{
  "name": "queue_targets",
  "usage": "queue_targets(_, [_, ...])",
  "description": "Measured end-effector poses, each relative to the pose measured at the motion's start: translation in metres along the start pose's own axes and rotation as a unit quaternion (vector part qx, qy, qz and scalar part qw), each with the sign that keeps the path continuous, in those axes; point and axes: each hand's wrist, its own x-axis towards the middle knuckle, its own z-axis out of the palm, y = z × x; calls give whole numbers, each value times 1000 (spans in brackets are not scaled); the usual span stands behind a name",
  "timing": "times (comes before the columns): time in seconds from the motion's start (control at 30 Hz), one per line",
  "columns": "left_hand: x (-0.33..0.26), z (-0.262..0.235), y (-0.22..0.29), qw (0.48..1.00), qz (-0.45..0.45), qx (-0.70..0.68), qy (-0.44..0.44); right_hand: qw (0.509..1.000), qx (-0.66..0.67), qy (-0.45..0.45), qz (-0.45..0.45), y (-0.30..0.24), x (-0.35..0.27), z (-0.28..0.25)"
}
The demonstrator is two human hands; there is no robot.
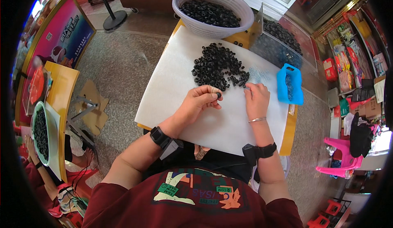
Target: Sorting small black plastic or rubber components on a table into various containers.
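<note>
Between the thumb and fingers of my left hand is a small black ring-shaped part, held just in front of a pile of black parts. My right hand is at the pile's lower right edge, its fingertips pinched together beside some smaller black pieces. Whatever those fingertips hold is too small to make out. Tiny clear bluish bits lie scattered just beyond my right hand. A white foam sheet on the table lies under all of this.
A bright blue handled tray with small bits stands at the right. Behind are a pale basket of black parts and a clear bin. At left, another person's hand is near a green-rimmed basin on a side table.
</note>
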Motion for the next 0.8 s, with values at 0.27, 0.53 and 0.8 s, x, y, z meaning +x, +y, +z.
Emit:
queue_targets(0.27, [-1, 4, -1, 999, 11, -26, 19, 998, 48, -46, 19, 14, -18, -9])
queue_targets(0.53, [2, 2, -4, 999, -27, 41, 2, 988, 104, -9, 116, 16, -39, -18])
queue_targets(0.8, [2, 0, -6, 998, -26, 51, -16, 997, -55, -29, -51, 8, -17, -4])
